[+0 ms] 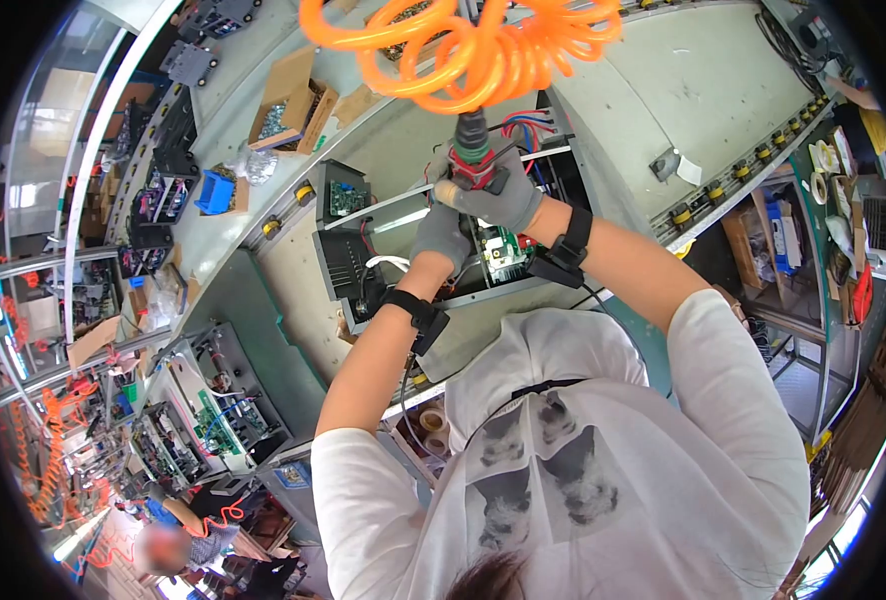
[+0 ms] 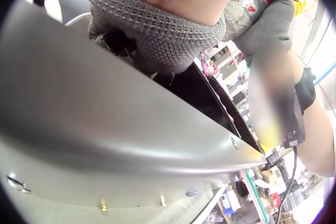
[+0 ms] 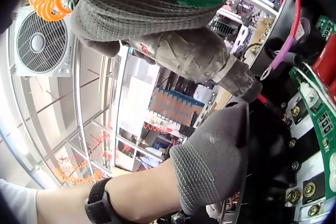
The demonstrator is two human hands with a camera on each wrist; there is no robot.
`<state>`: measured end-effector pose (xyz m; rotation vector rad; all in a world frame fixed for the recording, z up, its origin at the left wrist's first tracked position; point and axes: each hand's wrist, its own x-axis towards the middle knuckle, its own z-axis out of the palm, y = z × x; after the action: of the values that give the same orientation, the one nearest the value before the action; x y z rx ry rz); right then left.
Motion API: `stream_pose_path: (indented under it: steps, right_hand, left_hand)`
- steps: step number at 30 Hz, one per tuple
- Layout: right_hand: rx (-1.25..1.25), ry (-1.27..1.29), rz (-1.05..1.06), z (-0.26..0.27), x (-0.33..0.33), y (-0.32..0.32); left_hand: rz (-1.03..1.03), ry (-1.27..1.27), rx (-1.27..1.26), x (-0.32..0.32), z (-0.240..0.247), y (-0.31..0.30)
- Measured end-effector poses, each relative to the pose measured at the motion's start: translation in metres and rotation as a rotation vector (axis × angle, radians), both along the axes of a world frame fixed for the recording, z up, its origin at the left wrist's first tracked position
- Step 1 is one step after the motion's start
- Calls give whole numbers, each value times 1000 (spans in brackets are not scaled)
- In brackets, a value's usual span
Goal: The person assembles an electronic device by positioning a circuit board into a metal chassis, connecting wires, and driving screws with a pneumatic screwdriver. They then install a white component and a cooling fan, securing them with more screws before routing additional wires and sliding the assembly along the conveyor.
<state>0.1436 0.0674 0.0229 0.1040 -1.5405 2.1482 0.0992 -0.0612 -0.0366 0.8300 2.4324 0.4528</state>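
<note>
My gloved right hand [image 1: 503,200] grips a pneumatic screwdriver [image 3: 186,53] whose body is wrapped in worn tape. Its bit [image 3: 269,104] points down into an open metal chassis [image 1: 503,292], close by a brass-coloured screw terminal. The gloved left hand [image 1: 441,235] reaches into the chassis just below the screwdriver, its fingertips hidden by the wall and the tool. In the right wrist view a red cable with a ring lug [image 3: 266,73] stands beside the bit. A green circuit board [image 1: 504,254] lies inside the chassis, right of the left hand.
An orange coiled hose [image 1: 483,60] hangs over the chassis. Small parts fill a cardboard box [image 1: 281,112] beside a blue bin [image 1: 215,192] at left. Rollers [image 1: 681,213] line the bench edge at right. More open units [image 1: 213,400] stand at lower left, with another person [image 1: 178,535] beyond.
</note>
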Motion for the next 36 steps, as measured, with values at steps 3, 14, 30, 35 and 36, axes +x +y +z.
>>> stream_pose_path:
  steps: [3, 14, 30, 35, 36]
  right_hand:
    - [97, -73, 68, 5, 0, 3]
    - [296, -108, 32, 19, -1, -1]
    - [344, -213, 49, 8, 6, -1]
    - [198, -191, 65, 6, 6, -4]
    - [174, -188, 66, 8, 5, -5]
  left_hand:
    - [-70, 42, -22, -2, -11, -1]
    - [-188, 198, -50, -4, -20, -1]
    - [-126, 88, 32, 3, 15, 6]
    - [-176, 76, -24, -10, -28, 4]
    - [-169, 86, -21, -12, -37, 5]
